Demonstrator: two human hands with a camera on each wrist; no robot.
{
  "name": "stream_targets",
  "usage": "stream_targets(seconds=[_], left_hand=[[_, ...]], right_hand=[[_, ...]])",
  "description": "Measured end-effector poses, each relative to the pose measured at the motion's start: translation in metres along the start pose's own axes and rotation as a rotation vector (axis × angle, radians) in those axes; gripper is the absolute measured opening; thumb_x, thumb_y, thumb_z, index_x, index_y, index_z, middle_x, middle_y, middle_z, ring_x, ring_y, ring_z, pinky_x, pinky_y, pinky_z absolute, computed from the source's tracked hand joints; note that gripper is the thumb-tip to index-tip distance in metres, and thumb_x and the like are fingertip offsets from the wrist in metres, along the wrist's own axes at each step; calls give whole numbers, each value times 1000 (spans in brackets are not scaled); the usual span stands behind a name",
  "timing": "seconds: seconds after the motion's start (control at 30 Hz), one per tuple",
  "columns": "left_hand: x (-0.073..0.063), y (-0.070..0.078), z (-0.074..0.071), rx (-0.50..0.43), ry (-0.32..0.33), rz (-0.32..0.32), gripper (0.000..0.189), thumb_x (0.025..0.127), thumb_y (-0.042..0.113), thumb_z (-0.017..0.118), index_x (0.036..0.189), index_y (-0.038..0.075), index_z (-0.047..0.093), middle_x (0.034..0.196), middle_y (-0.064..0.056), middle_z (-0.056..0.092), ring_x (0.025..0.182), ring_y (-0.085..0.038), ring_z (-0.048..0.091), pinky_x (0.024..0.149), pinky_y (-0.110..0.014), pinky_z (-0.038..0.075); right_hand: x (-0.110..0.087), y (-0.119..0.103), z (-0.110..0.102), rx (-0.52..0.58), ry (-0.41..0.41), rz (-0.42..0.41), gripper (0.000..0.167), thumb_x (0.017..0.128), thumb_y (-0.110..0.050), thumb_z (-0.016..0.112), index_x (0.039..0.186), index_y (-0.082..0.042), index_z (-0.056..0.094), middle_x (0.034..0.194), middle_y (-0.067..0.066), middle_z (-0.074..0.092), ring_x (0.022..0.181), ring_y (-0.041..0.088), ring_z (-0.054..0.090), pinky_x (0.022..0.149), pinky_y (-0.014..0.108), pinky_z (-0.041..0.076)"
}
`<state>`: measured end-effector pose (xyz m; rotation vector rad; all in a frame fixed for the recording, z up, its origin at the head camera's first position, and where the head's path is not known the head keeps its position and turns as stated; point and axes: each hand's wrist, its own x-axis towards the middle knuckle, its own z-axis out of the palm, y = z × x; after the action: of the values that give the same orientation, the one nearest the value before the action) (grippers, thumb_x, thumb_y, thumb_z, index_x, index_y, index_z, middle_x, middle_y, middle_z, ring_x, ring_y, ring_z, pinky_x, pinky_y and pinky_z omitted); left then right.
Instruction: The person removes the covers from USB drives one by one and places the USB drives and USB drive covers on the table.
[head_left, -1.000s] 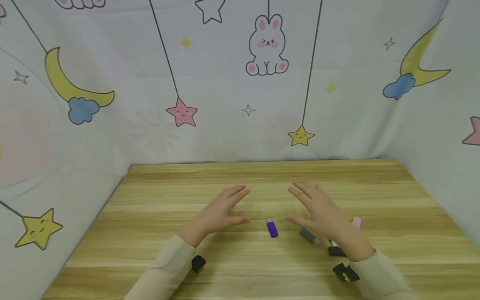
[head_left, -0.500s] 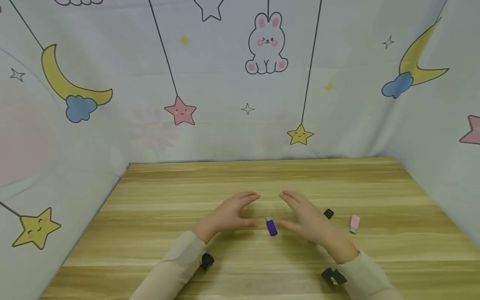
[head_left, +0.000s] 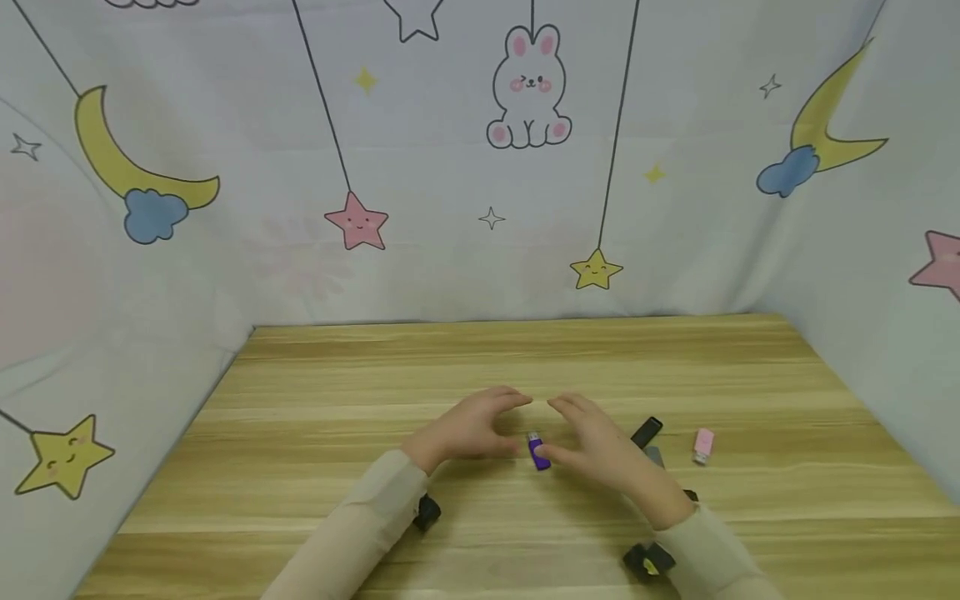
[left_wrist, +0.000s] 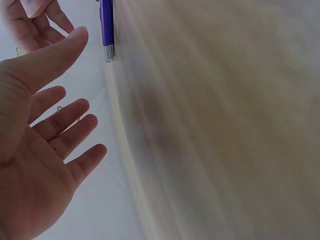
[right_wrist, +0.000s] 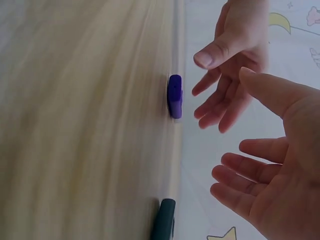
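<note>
A purple USB flash drive [head_left: 541, 463] with a metal plug lies on the wooden table between my hands; the left wrist view shows its plug end [left_wrist: 109, 52]. My left hand [head_left: 468, 429] holds nothing, its fingers spread and slightly bent, left of the drive. From the other side my right hand [head_left: 609, 450] faces it with loose, parted fingers, and its thumb overlaps the drive in the head view. In the right wrist view the purple drive [right_wrist: 175, 97] shows apart from both hands.
Right of my right hand lie a black USB drive [head_left: 647, 432], a grey drive [head_left: 656, 456] partly hidden by the forearm, and a pink USB drive [head_left: 703, 445]. A dark piece [head_left: 691, 495] peeks out by the wrist. A printed cloth [head_left: 435, 283] hangs behind the table.
Both hands have moved inward, closer to each other and to the purple drive. The black and pink drives have come out from behind the right arm.
</note>
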<state>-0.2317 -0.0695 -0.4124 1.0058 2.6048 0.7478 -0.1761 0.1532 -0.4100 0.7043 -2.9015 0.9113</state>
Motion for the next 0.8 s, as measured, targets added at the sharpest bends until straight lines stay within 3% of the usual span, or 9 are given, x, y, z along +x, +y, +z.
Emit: stream_targets(seconds=[0.47, 0.67, 0.8], left_hand=[[18, 5, 3, 12, -57, 13, 68, 78, 22, 82, 137, 9, 53, 130, -4, 56, 120, -22, 53, 101, -37, 43], [22, 4, 5, -7, -76, 18, 63, 76, 19, 83, 132, 5, 57, 116, -1, 59, 109, -17, 56, 95, -31, 46], [24, 4, 5, -13, -81, 36, 61, 74, 17, 84, 129, 3, 59, 109, -1, 59, 100, -14, 56, 91, -27, 46]], right_hand=[[8, 1, 7, 61, -88, 115, 69, 84, -39, 73, 133, 5, 51, 122, 15, 58, 113, 31, 56, 94, 48, 47], [11, 3, 11, 49, -112, 96, 64, 83, -35, 76, 127, 7, 55, 106, 11, 61, 99, 25, 58, 86, 44, 49], [12, 4, 13, 50, -116, 62, 55, 81, -32, 77, 118, 6, 60, 93, 6, 57, 84, 18, 52, 74, 36, 47]])
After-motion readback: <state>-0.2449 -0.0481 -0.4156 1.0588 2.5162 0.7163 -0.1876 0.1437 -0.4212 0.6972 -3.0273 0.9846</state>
